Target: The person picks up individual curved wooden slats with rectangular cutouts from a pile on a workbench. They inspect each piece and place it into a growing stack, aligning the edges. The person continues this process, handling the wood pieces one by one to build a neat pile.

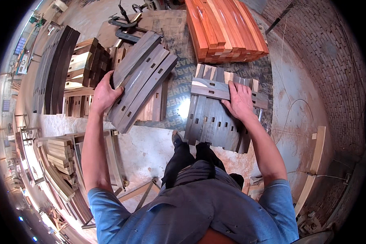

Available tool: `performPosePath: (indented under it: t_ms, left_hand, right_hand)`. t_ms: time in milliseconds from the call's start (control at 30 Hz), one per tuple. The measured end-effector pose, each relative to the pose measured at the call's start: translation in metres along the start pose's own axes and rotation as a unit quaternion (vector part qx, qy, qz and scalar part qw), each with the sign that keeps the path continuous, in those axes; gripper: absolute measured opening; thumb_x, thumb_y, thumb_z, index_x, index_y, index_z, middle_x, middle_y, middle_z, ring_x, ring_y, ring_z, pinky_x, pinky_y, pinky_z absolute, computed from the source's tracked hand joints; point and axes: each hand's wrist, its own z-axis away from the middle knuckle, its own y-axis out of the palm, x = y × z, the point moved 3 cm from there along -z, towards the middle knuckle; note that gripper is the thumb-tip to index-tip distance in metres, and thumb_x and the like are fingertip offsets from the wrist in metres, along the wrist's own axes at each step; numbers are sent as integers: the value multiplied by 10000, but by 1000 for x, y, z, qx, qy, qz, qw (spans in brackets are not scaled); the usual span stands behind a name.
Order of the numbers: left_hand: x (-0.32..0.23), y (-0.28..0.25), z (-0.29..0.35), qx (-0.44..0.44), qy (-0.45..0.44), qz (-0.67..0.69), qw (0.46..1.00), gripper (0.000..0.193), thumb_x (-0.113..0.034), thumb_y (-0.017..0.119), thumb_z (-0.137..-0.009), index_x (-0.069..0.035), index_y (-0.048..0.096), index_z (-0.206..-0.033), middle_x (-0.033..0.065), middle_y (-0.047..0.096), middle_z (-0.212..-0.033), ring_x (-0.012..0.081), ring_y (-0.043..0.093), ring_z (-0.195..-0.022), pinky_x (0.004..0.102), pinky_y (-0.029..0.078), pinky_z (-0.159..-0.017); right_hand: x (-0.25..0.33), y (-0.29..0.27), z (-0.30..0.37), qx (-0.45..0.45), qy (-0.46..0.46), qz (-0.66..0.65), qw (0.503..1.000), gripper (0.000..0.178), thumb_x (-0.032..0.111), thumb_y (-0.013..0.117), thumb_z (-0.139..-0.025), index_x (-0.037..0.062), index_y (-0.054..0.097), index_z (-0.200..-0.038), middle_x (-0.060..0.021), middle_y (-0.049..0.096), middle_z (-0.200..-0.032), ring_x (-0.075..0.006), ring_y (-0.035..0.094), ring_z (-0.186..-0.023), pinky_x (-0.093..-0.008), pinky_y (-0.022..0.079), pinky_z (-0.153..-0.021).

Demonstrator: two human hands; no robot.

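My left hand (106, 94) is closed on the left edge of several dark wooden slats (140, 87) lying side by side, with the thumb on top; its other fingers are partly hidden. Small rectangular slots are cut in these slats, which slant up to the right. On the right, my right hand (240, 99) grips a slotted wooden slat (211, 90) lying crosswise, fingers over its top and thumb at its near edge. Beneath that slat is a stack of dark slotted slats (209, 116) set lengthwise, some with pale ends.
Reddish, glossy boards (227, 32) are piled at the back of the worktable (177, 77). Black clamps (126, 26) lie at its far left. More dark slats (55, 73) and stacked timber (83, 65) stand left. A pale plank (313, 166) leans right, near a brick wall (333, 73).
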Motion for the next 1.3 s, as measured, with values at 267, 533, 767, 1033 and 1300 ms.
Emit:
performPosePath:
  t_ms: [267,533,767,1033,1300]
  left_hand:
    - [-2,-2,9,-4,-51,21,998,701,-229,687,-691,-18,500,-1333,225,630,-1203,354,612,-1118,410,469,-982]
    - [-20,-7,39,-149,66,-73,984,639,-236,684,-790,35,460,-1324,238,523,-1316,401,509,-1207,444,414,-1046]
    - [-17,-12,122,-275,2,19,961,500,-174,679,-798,19,534,-1235,213,594,-1197,379,553,-1128,447,451,-975]
    - [28,36,227,-289,-115,102,945,406,-112,679,-813,-36,613,-1206,173,648,-1149,342,619,-1075,416,484,-949]
    - [30,79,279,-247,-192,180,932,337,-43,605,-910,13,594,-1242,158,658,-1118,230,661,-944,349,528,-827]
  right_hand:
    - [3,-2,-3,23,-4,-14,1000,762,301,776,-757,16,426,-1371,-187,520,-1238,-353,471,-1181,-470,320,-1048]
    - [3,3,2,25,-13,3,1000,779,290,756,-775,-5,382,-1391,-216,481,-1301,-382,441,-1227,-490,296,-1081]
    - [-1,8,0,46,-28,13,998,806,285,742,-781,18,339,-1425,-219,465,-1283,-398,432,-1217,-498,285,-1083]
    - [-28,4,-2,29,-115,-33,992,674,269,751,-743,25,445,-1291,-236,528,-1131,-437,514,-1056,-495,415,-917]
    - [-21,-2,-14,137,-28,-15,990,689,289,782,-751,52,457,-1310,-214,556,-1210,-404,514,-1161,-487,408,-968]
